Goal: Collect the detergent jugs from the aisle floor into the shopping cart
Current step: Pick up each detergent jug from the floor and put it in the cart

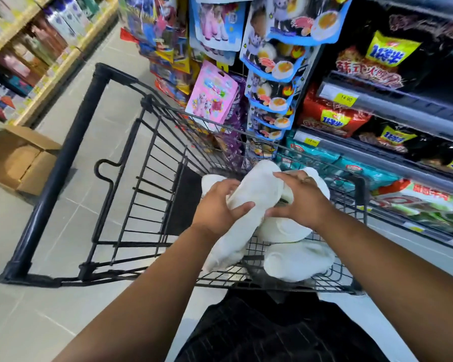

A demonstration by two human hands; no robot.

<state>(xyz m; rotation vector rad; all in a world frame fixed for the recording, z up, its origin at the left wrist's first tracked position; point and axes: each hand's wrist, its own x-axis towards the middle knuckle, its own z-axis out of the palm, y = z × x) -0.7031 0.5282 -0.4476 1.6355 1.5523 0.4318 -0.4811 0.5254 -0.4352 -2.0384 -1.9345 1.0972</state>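
1. Head view: both hands grip one white jug [249, 202] over the shopping cart [152, 142] — left hand [217, 207] wrapped on its near-left flank, right hand [296, 202] clasping the right.
2. Its long axis runs near-left to far-right, tilted.
3. Other white jugs [298, 259] lie beneath — they crowd the landing spot; the basket's left stays free.

The black wire shopping cart [152, 163] stands on the pale tiled floor [63, 210]. White jugs [296, 259] lie on its wire bottom at the right end. A cardboard box [19, 158] sits on the floor by the left shelving.
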